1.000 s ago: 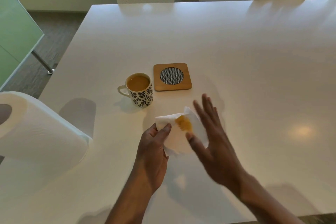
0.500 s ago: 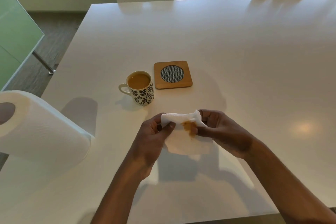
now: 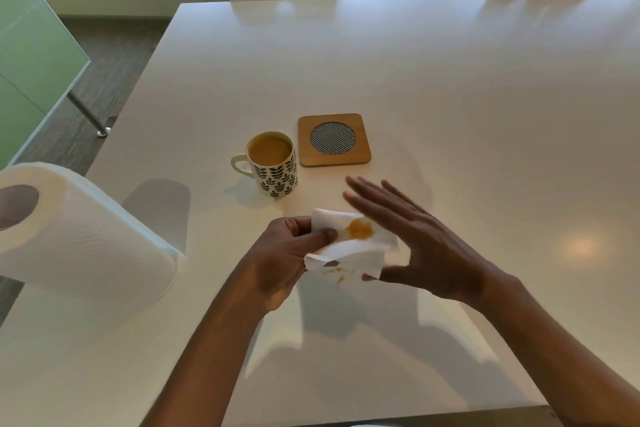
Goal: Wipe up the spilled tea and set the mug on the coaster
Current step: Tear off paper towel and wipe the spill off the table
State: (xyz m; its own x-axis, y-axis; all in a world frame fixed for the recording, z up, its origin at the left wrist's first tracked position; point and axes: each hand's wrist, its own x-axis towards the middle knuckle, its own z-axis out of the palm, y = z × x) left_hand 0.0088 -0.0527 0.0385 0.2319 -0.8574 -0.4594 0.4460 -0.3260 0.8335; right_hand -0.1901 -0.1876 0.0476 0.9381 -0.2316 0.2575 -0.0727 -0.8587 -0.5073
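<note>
Pinching a limp, tea-stained white paper towel (image 3: pixel 349 243), the left hand (image 3: pixel 280 260) grips it above the white bench (image 3: pixel 450 87); the right hand (image 3: pixel 415 236) hovers flat and open. Nearly full and probably heavy, the leaf-patterned ceramic mug (image 3: pixel 273 163) sits mid-bench, left of the square bamboo coaster (image 3: pixel 334 139); best taken by its handle, kept level.

Left hand (image 3: pixel 282 258) pinched, right hand (image 3: pixel 420 246) spread

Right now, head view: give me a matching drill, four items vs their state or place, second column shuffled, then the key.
Items:
1. mug
2. coaster
3. paper towel
4. paper towel roll

States:
A. pinched in the left hand, orange-brown stain showing
B. bare, nothing on it
C. near left corner of the table, untouched
D. full of tea, standing on the table just left of the wooden square

Pairs: 1-D, 2-B, 3-A, 4-C
</note>
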